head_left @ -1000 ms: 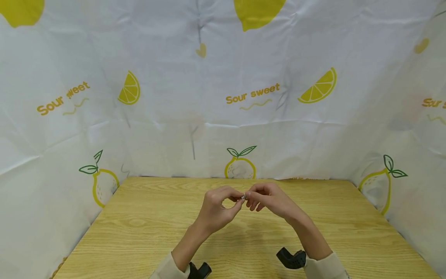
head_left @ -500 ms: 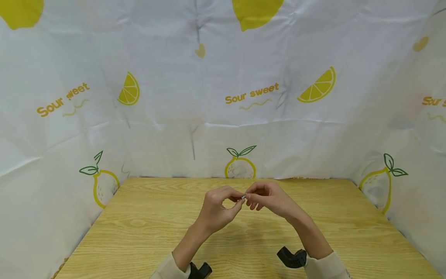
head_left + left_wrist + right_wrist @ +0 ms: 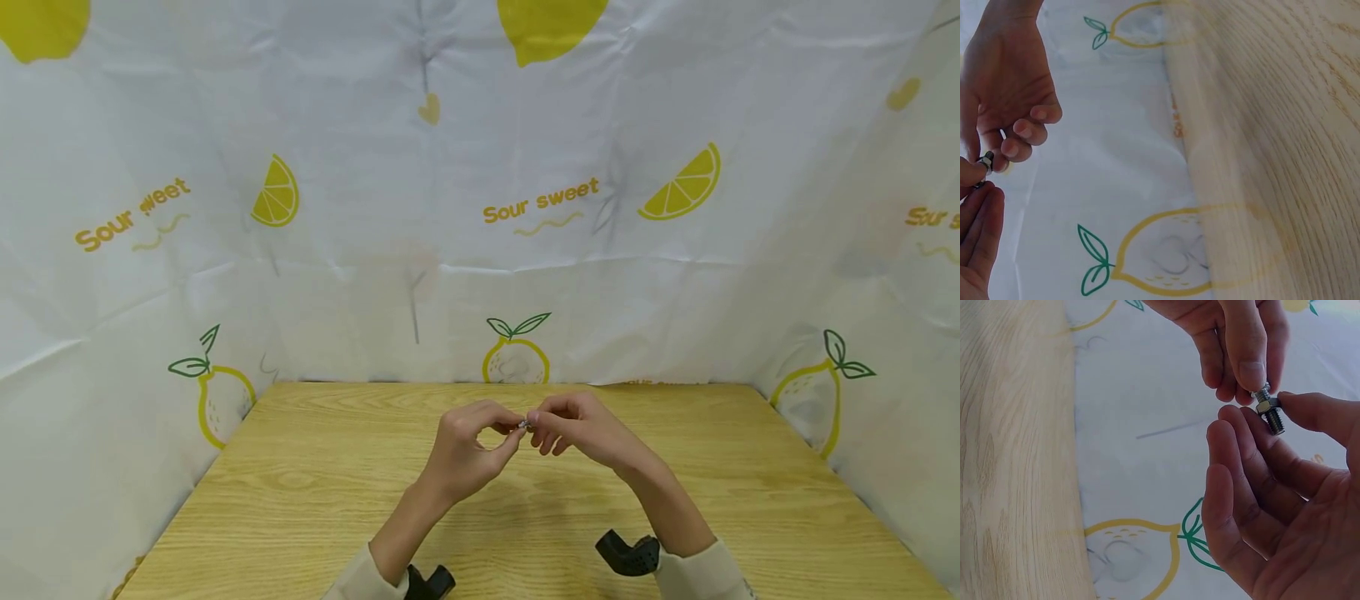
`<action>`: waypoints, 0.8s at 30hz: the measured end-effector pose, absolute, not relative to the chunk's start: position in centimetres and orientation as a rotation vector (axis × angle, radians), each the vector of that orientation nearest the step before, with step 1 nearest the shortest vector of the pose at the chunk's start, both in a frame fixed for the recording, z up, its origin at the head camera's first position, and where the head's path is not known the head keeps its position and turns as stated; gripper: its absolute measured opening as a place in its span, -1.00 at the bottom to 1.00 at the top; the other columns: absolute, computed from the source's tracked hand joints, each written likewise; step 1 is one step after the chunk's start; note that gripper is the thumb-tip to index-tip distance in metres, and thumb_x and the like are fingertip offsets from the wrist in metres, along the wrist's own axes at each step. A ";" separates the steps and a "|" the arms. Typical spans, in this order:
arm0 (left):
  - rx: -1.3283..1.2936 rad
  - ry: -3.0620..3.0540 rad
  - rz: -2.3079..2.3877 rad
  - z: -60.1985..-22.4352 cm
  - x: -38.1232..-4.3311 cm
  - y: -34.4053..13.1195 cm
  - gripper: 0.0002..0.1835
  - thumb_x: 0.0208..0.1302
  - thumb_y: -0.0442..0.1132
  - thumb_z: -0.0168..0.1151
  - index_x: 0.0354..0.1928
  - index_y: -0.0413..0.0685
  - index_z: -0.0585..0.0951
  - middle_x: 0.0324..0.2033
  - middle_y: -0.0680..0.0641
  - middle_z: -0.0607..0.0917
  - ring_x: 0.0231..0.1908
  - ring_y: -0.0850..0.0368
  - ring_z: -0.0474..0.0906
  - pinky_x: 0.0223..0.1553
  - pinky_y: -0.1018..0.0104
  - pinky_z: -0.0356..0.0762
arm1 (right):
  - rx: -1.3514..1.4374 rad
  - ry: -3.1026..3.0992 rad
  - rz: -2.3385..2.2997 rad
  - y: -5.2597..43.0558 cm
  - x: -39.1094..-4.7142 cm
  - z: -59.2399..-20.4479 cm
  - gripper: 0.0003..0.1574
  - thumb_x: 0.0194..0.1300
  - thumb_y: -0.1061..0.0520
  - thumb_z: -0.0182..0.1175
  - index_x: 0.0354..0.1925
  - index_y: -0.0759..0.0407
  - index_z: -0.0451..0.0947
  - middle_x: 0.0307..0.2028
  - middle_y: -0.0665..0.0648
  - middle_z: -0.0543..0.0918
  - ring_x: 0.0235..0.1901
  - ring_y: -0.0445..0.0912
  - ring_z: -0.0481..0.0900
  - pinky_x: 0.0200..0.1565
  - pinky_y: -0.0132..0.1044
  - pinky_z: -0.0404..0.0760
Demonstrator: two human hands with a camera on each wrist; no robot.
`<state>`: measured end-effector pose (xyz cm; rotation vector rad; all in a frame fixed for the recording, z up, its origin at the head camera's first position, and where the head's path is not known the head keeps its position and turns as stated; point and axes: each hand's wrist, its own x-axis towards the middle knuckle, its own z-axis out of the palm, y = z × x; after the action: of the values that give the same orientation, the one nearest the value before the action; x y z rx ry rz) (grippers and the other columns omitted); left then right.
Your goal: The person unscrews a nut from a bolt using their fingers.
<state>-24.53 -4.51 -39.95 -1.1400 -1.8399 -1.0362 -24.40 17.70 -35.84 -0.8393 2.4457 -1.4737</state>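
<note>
A small steel bolt (image 3: 1277,424) with a hex nut (image 3: 1265,407) on its thread is held above the table, plainest in the right wrist view. The left hand (image 3: 472,442) pinches one end of the bolt between thumb and index finger, covering that end. From the other side the right hand (image 3: 577,429) reaches in. Its thumb tip touches the nut, and its index finger lies along the opposite side of the thread. The right hand's other fingers are loosely bent with the palm showing. In the left wrist view, fingertips partly cover the nut and bolt (image 3: 987,157).
Beneath the hands lies a wood-grain table (image 3: 315,500). A white cloth (image 3: 360,208) printed with lemons and lettering hangs behind it and along both sides. Black camera mounts (image 3: 628,554) sit at both wrists, by the light sleeves.
The right thumb and fingertips shift slightly at the nut, drawing in and then moving back. The left hand keeps its pinch on the bolt in nearly the same place.
</note>
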 end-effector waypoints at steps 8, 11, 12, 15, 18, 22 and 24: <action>-1.126 -1.868 -1.068 -39.9 -24.5 -4.5 -0.90 0.22 -0.41 0.45 -0.25 -0.08 0.78 -0.37 0.00 0.82 -0.38 0.26 0.75 -0.23 0.59 0.69 | -0.854 2.425 -1.513 17.7 -24.4 -35.9 -0.63 0.58 0.07 0.12 -0.07 0.36 0.69 -0.29 0.37 0.74 -0.36 0.00 0.75 -0.24 -0.06 0.81; -1.118 -1.873 -1.076 -39.9 -24.5 -4.5 -0.90 0.21 -0.41 0.46 -0.25 -0.08 0.78 -0.38 -0.02 0.82 -0.38 0.26 0.75 -0.23 0.59 0.69 | -0.863 2.422 -1.521 17.7 -24.4 -35.9 -0.65 0.58 0.09 0.12 -0.07 0.36 0.68 -0.32 0.25 0.74 -0.36 -0.04 0.74 -0.24 -0.09 0.81; -1.115 -1.875 -1.080 -39.9 -24.4 -4.5 -0.90 0.21 -0.40 0.46 -0.25 -0.08 0.78 -0.38 -0.02 0.82 -0.38 0.26 0.75 -0.23 0.60 0.69 | -0.864 2.420 -1.524 17.7 -24.4 -35.9 -0.65 0.57 0.09 0.12 -0.07 0.36 0.68 -0.32 0.22 0.74 -0.37 -0.05 0.74 -0.24 -0.09 0.81; -1.111 -1.875 -1.082 -39.8 -24.4 -4.5 -0.90 0.20 -0.40 0.47 -0.26 -0.08 0.78 -0.38 -0.03 0.82 -0.38 0.25 0.75 -0.23 0.60 0.69 | -0.860 2.416 -1.532 17.7 -24.4 -35.9 -0.66 0.57 0.09 0.13 -0.06 0.37 0.67 -0.33 0.17 0.74 -0.37 -0.07 0.73 -0.24 -0.10 0.80; -1.110 -1.872 -1.081 -39.8 -24.3 -4.5 -0.90 0.20 -0.40 0.47 -0.26 -0.09 0.78 -0.38 -0.03 0.82 -0.38 0.26 0.75 -0.23 0.60 0.69 | -0.862 2.412 -1.539 17.7 -24.4 -35.9 -0.67 0.56 0.10 0.14 -0.06 0.37 0.66 -0.32 0.23 0.74 -0.37 -0.06 0.74 -0.24 -0.10 0.80; -1.117 -1.860 -1.072 -39.8 -24.4 -4.5 -0.91 0.21 -0.40 0.46 -0.26 -0.10 0.78 -0.38 -0.01 0.82 -0.38 0.26 0.74 -0.23 0.60 0.69 | -0.877 2.411 -1.543 17.7 -24.4 -35.9 -0.69 0.54 0.12 0.15 -0.06 0.37 0.65 -0.32 0.24 0.74 -0.37 -0.02 0.74 -0.26 -0.18 0.79; -1.123 -1.851 -1.069 -39.8 -24.4 -4.5 -0.92 0.23 -0.40 0.45 -0.26 -0.10 0.78 -0.38 0.00 0.82 -0.38 0.26 0.74 -0.23 0.59 0.69 | -0.886 2.409 -1.544 17.7 -24.4 -35.9 -0.70 0.54 0.13 0.15 -0.06 0.37 0.64 -0.32 0.21 0.73 -0.36 0.00 0.74 -0.27 -0.21 0.79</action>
<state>-24.42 -4.50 -39.84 -1.1226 -1.8514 -1.0691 -24.37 17.67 -35.93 -0.8861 2.4087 -1.5445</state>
